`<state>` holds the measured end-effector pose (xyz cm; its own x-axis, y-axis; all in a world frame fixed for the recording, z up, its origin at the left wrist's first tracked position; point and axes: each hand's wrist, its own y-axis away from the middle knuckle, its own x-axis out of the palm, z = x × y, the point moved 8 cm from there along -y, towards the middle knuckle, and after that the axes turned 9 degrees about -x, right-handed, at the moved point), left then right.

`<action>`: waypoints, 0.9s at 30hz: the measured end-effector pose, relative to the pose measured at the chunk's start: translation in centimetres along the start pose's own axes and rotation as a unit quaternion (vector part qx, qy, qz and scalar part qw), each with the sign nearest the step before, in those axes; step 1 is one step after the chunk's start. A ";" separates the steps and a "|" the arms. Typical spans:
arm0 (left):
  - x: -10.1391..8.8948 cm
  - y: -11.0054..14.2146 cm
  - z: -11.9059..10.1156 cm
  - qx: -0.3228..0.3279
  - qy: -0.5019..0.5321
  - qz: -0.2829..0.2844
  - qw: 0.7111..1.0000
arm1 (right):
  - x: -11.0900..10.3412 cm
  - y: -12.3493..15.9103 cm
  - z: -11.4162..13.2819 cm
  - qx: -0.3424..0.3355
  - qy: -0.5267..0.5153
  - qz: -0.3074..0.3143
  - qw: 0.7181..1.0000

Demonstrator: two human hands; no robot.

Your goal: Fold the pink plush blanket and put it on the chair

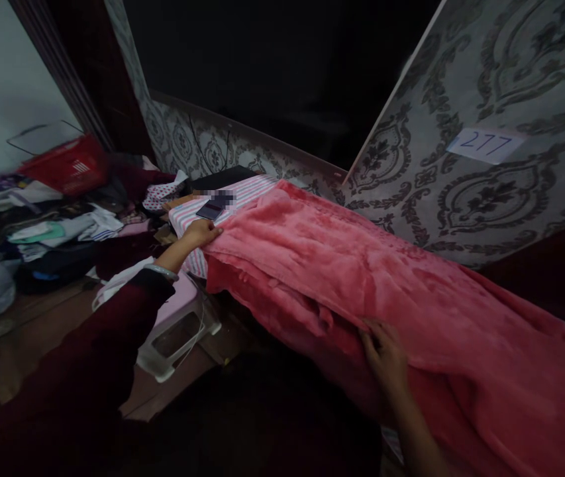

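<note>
A large pink fleece blanket point(371, 278) lies spread along a bed, its near edge hanging over the side. My left hand point(201, 233) reaches far out and rests on the blanket's far corner, fingers closed on the edge. My right hand point(385, 354) lies on the near hanging edge with fingers curled into the folds. Under the blanket's far end shows a striped sheet point(242, 193) with a dark phone point(211, 208) on it.
A plastic stool point(177, 331) stands on the floor beside the bed. Piled clothes point(58, 232) and a red basket point(71, 165) fill the left. A patterned wall with a paper label reading 277 point(485, 144) runs along the right.
</note>
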<state>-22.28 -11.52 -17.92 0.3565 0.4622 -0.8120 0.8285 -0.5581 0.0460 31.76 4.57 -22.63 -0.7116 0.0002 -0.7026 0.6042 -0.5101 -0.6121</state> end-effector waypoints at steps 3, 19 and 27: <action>-0.2 0.7 0.0 0.001 0.027 0.005 1.000 | 0.1 0.0 -0.1 0.002 -0.007 -0.001 1.000; 0.1 2.1 1.1 -0.029 0.193 0.038 0.980 | -0.3 0.2 0.9 -0.059 0.006 -0.048 0.997; -1.3 2.0 -0.4 -0.069 0.239 0.042 0.968 | -0.8 -0.3 2.6 -0.058 0.039 -0.050 0.996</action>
<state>-20.94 -12.95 -16.59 0.5570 0.7032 -0.4420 0.8257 -0.5261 0.2036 31.25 2.50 -21.00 -0.7431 0.1142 -0.6594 0.5726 -0.4016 -0.7148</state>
